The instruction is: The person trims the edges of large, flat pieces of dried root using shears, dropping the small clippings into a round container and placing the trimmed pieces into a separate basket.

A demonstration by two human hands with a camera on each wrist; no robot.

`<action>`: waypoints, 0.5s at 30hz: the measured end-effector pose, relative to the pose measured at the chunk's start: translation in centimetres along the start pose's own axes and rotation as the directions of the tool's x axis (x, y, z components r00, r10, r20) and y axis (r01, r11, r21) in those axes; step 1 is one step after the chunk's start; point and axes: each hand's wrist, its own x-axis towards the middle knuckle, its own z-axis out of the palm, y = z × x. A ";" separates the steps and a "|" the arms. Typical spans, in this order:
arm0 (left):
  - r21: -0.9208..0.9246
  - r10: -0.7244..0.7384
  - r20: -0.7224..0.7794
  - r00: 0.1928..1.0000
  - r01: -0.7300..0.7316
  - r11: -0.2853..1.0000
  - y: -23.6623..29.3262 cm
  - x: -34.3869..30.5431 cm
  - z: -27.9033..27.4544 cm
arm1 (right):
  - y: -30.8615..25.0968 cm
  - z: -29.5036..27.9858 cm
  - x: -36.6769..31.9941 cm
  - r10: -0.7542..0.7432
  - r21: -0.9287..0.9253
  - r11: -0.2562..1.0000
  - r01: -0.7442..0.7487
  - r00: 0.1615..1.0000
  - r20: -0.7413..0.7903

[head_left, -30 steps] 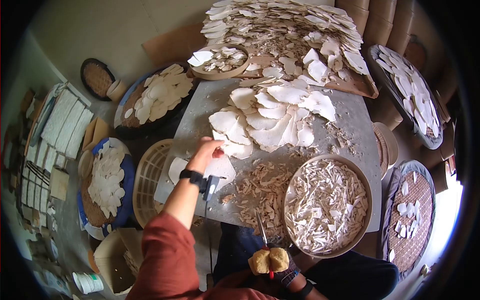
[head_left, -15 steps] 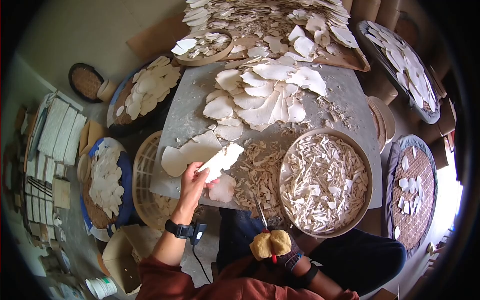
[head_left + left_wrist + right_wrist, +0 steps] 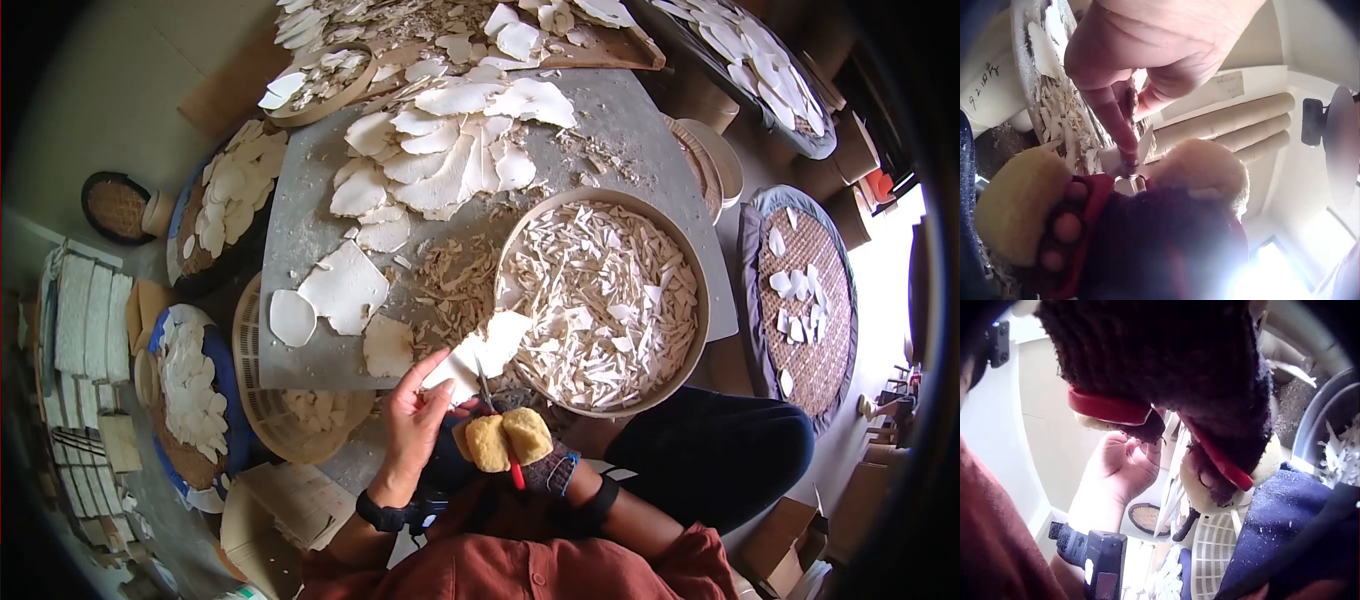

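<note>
My left hand (image 3: 412,420) pinches a thin white slice with a ragged edge (image 3: 507,335) between thumb and fingers, low in the head view. The slice lies between the blades of the scissors (image 3: 517,474), which have red handles wrapped in yellow foam (image 3: 487,443). Wearing a dark knit glove with bare fingertips, my right hand (image 3: 550,472) grips those handles. In the left wrist view the blades (image 3: 1145,142) stand right at the left fingers. The glove (image 3: 1160,356) hides much of the slice in the right wrist view.
A round tray (image 3: 702,320) full of cut white strips stands on the grey table (image 3: 310,180), right of the scissors. Loose slices (image 3: 345,287) and a fanned pile (image 3: 440,150) lie farther back. Beside the table's left edge is a plastic basket (image 3: 250,370).
My left hand has come from beside the pile toward my body, bringing a slice to the scissors. The right hand keeps its grip on the scissors. The head view has shifted.
</note>
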 end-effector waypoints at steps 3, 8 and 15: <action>-0.087 -0.074 -0.056 0.996 0.069 0.994 0.2 -0.4 0.0 | -0.2 -0.6 -0.6 0.023 -0.446 0.895 -0.022 1.000 -0.004; -0.106 -0.104 -0.065 0.992 0.097 0.990 -0.8 0.1 -0.6 | -0.5 -1.5 -0.8 -0.037 -0.859 0.461 0.223 0.972 0.233; -0.064 -0.133 0.050 0.990 0.136 0.989 0.0 0.5 -2.0 | -1.4 1.8 -1.0 0.039 -0.459 0.888 0.028 0.990 0.136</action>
